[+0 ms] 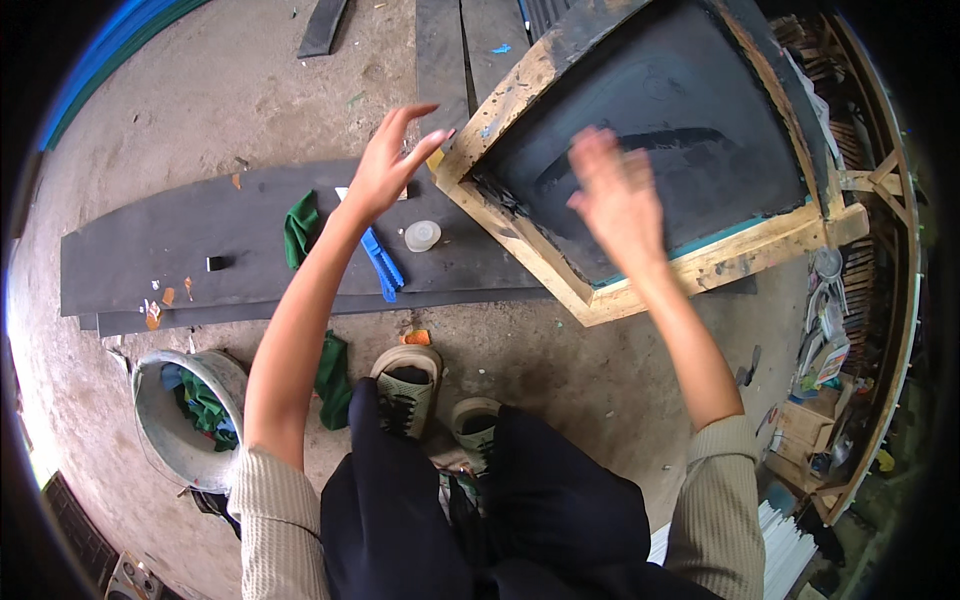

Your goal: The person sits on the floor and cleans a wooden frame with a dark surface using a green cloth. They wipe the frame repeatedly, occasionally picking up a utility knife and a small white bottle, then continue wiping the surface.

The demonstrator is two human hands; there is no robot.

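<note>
My left hand is raised beside the near-left corner of a wooden frame, thumb and fingers apart and nothing in it. The frame is tilted, stained with dark paint, and has a dark panel inside it. A glossy black streak crosses this panel. Over the panel hovers my right hand, blurred by motion, its fingers stretched out and holding nothing; whether it touches the surface I cannot tell. Below the left hand, a blue-handled tool and a small translucent round lid or cup lie on a dark board.
Green cloths lie on the board and on the floor by my shoes. A bucket of rags stands at lower left. Along the right side runs a cluttered wooden rack, with cardboard boxes below it.
</note>
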